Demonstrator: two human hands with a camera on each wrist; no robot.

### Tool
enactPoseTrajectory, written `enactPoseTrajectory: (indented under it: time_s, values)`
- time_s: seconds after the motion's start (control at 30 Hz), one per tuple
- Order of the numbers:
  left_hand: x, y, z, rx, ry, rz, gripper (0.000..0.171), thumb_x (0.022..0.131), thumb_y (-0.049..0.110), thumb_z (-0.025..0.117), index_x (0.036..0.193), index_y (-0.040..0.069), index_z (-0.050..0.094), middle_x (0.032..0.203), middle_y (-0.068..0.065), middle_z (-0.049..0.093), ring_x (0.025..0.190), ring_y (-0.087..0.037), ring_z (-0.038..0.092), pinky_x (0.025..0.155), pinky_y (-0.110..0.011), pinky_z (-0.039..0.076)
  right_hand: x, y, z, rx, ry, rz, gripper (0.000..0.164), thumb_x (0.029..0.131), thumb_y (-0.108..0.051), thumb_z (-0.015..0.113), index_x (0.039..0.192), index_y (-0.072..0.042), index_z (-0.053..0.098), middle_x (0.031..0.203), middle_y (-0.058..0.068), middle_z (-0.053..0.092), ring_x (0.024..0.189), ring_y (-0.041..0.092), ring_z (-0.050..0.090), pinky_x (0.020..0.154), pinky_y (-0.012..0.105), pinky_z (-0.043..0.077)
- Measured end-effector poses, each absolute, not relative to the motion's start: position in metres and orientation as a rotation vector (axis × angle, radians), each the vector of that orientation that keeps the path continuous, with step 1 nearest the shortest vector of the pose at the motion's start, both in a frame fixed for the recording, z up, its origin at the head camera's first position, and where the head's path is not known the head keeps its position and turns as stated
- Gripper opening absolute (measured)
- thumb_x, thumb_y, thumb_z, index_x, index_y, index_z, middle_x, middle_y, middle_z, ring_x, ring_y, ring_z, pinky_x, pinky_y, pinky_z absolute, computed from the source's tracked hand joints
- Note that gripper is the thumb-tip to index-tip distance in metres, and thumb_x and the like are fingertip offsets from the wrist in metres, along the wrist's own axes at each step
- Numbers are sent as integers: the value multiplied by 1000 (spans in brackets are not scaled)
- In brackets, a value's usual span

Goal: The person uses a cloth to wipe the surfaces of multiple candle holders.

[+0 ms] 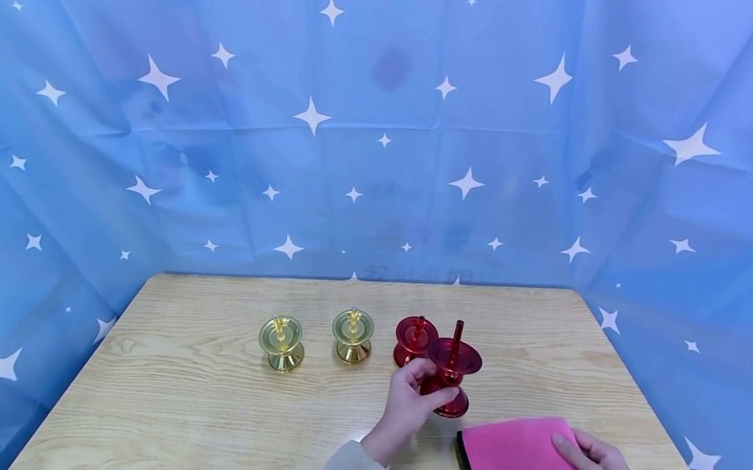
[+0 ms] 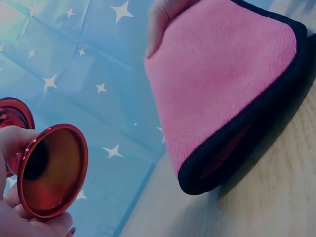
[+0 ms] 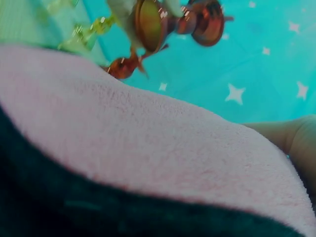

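Note:
My left hand [image 1: 409, 405] grips a shiny red candle holder [image 1: 457, 358] round its narrow middle, holding it off the table. Its hollow underside [image 2: 61, 173] faces the left wrist camera. A folded pink cloth with a black border [image 1: 525, 456] is in my right hand [image 1: 599, 469], pinched at its right edge with the thumb on top. The cloth lies just in front of the held candle holder, apart from it. Most of the right hand's fingers are hidden under the cloth. Close behind the left hand stands a second red candle holder [image 1: 415, 334], partly covered.
Two gold candle holders, one at the left [image 1: 281, 341] and one near the middle [image 1: 353, 334], stand upright on the wooden table [image 1: 195, 397]. A blue curtain with white stars [image 1: 379, 191] encloses the table's back and sides.

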State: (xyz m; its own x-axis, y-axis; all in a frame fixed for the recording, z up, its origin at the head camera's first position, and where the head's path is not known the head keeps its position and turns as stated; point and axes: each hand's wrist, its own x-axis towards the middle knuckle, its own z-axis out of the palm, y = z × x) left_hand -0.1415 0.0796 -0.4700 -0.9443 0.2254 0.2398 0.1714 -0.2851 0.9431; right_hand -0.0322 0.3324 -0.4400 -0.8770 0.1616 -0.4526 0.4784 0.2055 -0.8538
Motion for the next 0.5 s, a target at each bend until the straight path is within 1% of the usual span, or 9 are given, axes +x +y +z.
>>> enactPoseTrajectory:
  time_s: [0.1,0.13,0.17,0.23,0.27,0.33,0.37,0.47,0.5]
  values:
    - [-142,74,-465,515,1879,2423,24,70,-8,74,90,-9,60,88,-22,65,81,-3,58,78,-20,47,-32,328,-431,586,2231,-1729,58,97,-32,48,136,10,38,93,-2,65,76,19,64,67,36,53]
    - [-142,73,-464,508,1880,2423,24,70,-8,73,90,-9,60,88,-21,65,81,-3,58,78,-20,47,-31,326,-428,586,2230,-1740,56,97,-32,48,136,7,40,93,-2,65,76,19,63,67,36,53]
    - [-142,71,-462,499,1888,2420,24,70,-8,74,90,-8,60,88,-20,65,81,-3,58,78,-20,47,-31,324,-425,590,2227,-1750,48,98,-33,47,135,-2,47,93,-3,64,76,18,63,67,36,53]
    - [-143,67,-459,479,1904,2417,25,70,-8,74,90,-8,60,86,-16,65,81,-3,57,78,-20,46,-30,318,-419,580,2257,-1783,32,98,-32,47,125,-21,58,90,-2,63,73,19,63,65,36,52]
    - [-144,65,-457,469,1915,2418,24,69,-8,74,89,-8,60,85,-14,65,81,-3,56,78,-21,46,-29,315,-416,565,2268,-1808,25,98,-32,46,116,-27,62,87,-1,63,70,19,63,63,36,52]
    - [-145,61,-454,438,1934,2420,25,69,-8,74,88,-7,59,84,-11,63,79,-3,55,78,-20,46,-29,308,-411,521,2296,-1869,19,99,-30,46,100,-33,65,81,1,62,66,20,62,59,36,52]
    - [-146,59,-452,422,1941,2419,25,69,-8,74,87,-7,58,83,-9,63,79,-4,55,77,-20,45,-29,305,-408,496,2309,-1900,19,99,-30,46,96,-31,65,78,2,61,63,20,61,57,36,51]
    - [-148,52,-448,381,1958,2415,25,68,-8,75,87,-6,58,82,-6,61,79,-5,54,77,-20,45,-30,296,-402,402,2311,-2022,20,99,-25,46,98,-19,65,71,5,60,58,21,61,52,36,51]
    - [-148,50,-448,369,1960,2410,25,69,-8,75,87,-6,58,82,-4,61,79,-5,54,77,-20,45,-31,293,-400,388,2306,-2056,20,99,-24,46,99,-18,65,69,5,61,57,20,61,50,36,50]
